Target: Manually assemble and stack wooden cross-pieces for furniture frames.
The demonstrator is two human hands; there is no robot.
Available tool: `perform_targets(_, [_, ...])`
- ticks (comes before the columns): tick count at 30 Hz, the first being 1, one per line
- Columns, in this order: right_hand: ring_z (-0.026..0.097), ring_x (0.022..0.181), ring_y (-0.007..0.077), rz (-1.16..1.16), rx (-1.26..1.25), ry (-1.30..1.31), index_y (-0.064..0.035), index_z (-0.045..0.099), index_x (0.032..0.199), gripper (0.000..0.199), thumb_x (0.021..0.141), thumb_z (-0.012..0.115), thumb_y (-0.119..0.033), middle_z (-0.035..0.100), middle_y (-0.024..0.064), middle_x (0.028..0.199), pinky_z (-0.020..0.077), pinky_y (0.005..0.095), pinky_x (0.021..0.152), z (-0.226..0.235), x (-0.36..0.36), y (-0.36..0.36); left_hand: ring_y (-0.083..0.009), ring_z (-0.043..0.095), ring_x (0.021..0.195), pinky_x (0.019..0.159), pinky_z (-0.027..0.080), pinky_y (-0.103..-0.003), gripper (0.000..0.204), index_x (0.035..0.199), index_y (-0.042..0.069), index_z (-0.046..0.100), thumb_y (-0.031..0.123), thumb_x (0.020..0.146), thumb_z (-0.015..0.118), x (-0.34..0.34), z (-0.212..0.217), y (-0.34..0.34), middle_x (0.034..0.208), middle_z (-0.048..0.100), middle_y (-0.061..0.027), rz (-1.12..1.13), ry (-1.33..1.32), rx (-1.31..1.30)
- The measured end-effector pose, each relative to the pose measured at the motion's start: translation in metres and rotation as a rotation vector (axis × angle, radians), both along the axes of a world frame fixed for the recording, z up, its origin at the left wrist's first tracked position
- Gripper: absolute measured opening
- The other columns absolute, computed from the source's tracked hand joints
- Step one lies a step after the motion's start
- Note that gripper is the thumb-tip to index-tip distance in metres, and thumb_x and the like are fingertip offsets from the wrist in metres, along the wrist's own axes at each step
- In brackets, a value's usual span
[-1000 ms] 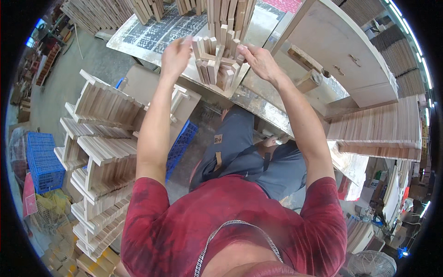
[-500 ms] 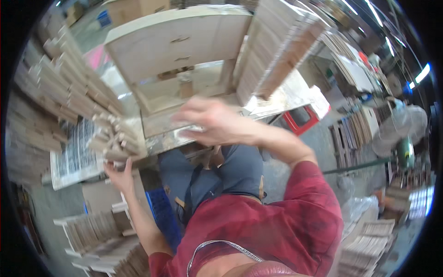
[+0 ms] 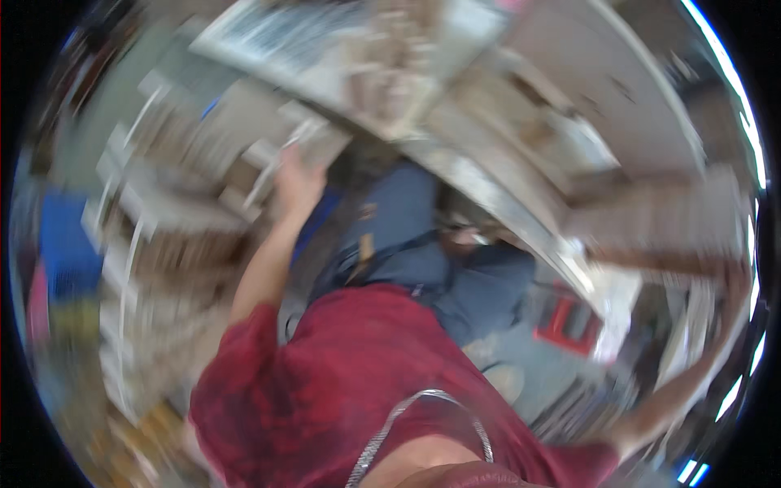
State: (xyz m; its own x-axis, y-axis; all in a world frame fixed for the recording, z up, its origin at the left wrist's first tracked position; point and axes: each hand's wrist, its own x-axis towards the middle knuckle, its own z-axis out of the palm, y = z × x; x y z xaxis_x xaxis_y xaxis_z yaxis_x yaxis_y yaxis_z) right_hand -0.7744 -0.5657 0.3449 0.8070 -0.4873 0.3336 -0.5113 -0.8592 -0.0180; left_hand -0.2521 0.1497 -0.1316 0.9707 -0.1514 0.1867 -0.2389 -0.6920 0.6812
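Blurred workshop clutter is streaking around a long grey metal workbench [image 3: 488, 211]. Her left hand [image 3: 297, 183] is reaching, fingers spread, toward the pale stacked wooden slats [image 3: 154, 220] beside it, gripping nothing. Right hand [image 3: 732, 285] is too smeared to judge. Stacking looks unfinished.

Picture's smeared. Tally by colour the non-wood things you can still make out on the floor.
Blue crate: 1
Red flat thing: 1
Total: 2
The wooden stacks are too blurred to count.
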Motion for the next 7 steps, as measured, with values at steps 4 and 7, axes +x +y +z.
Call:
perform_targets(4, [0.060,0.125,0.0259,-0.184,-0.006,-0.010,-0.0061,0.051,0.147,0.057,0.103,0.056,-0.042,0.061,0.0150,0.138,0.0490,0.0387,0.103,0.012,0.025,0.019,-0.0423,0.056,0.120,0.103,0.045,-0.049,0.057,0.129,-0.004,0.053,0.018,0.080,0.073,-0.004,0.014,0.063,0.124,0.058,-0.0248,0.132,-0.122,0.138])
perform_targets(7, [0.064,0.118,0.0248,-0.119,0.336,-0.223,-0.0164,0.050,0.149,0.055,0.100,0.063,-0.039,0.066,0.0149,0.130,0.0517,0.0370,0.102,0.015,0.046,0.015,-0.0399,0.053,0.121,0.103,0.046,-0.047,0.060,0.130,0.006,0.054,0.023,0.077,0.077,0.002,0.001,0.111,0.130,0.053,-0.0213,0.230,0.080,0.528])
